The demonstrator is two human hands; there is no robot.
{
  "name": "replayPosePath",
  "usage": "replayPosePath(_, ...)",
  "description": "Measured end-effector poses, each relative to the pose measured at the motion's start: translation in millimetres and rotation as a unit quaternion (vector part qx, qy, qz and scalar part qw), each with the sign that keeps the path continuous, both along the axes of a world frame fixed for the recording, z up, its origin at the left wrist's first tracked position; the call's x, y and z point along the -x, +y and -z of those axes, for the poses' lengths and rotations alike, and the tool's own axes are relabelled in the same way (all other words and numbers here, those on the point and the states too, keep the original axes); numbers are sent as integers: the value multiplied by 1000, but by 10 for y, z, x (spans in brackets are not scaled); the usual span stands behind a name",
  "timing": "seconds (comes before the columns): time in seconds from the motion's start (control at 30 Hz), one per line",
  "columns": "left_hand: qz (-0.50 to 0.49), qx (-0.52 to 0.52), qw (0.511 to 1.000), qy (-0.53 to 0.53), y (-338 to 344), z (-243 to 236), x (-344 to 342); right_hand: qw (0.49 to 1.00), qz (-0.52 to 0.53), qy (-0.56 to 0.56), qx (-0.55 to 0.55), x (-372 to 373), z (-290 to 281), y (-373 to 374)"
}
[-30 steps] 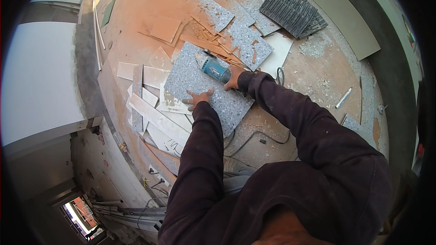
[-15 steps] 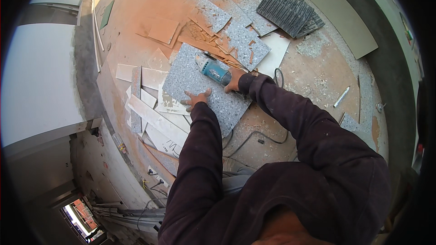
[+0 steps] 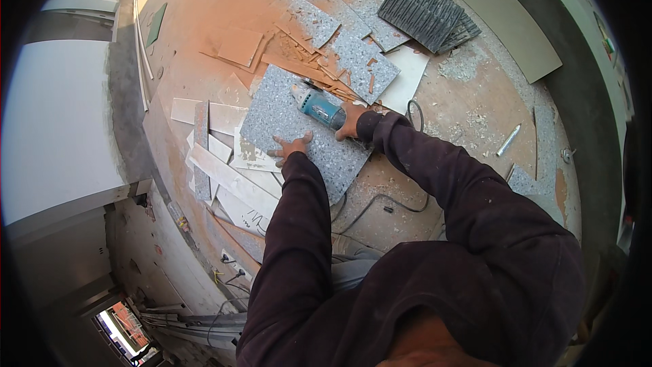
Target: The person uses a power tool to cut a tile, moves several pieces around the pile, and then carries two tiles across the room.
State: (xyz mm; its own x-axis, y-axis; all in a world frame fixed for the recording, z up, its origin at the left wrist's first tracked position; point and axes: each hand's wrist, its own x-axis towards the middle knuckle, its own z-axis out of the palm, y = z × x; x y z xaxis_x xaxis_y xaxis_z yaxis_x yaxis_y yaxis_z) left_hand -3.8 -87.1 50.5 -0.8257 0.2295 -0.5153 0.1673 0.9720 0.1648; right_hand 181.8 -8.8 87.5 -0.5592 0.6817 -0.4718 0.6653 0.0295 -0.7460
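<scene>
A large grey speckled tile [image 3: 272,115] lies in front of me on top of other offcuts. My left hand [image 3: 293,145] rests on its near left part, fingers spread. In my right hand [image 3: 351,121] is a teal angle grinder [image 3: 320,107], gripped by its rear body. The grinder's head points away to the left, with its disc near the tile's far edge. My right fingers are partly hidden behind the tool. A dark cable [image 3: 387,197] curves over the floor near the tile's right corner.
Beyond the tile lie broken speckled pieces [image 3: 363,68] and orange-brown strips [image 3: 299,64] in orange dust. Dark ridged panels [image 3: 426,17] are stacked at the far right. White offcuts [image 3: 234,173] lie to the left. A silver tube [image 3: 509,140] is on the right; a power strip [image 3: 234,263] lies near left.
The whole view has shifted slightly. Both hands and the grinder keep nearly the same place on the tile.
</scene>
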Motion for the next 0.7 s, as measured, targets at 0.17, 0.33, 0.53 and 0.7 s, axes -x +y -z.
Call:
replayPosePath(0.17, 2, -12, 1000, 6, -6, 115, 59, 1000, -6, -6, -4, -25, 14, -3)
replayPosePath(0.33, 13, -14, 1000, 1, -27, 264, 148, 1000, 3, 6, 13, -63, 36, -30)
replayPosePath(0.53, 39, 20, 999, 7, -3, 386, 209, 1000, 0, -1, 11, -85, 70, -49)
replayPosePath(0.7, 36, 7, 999, 4, -6, 381, 194, 1000, -3, 6, 7, -130, 101, -49)
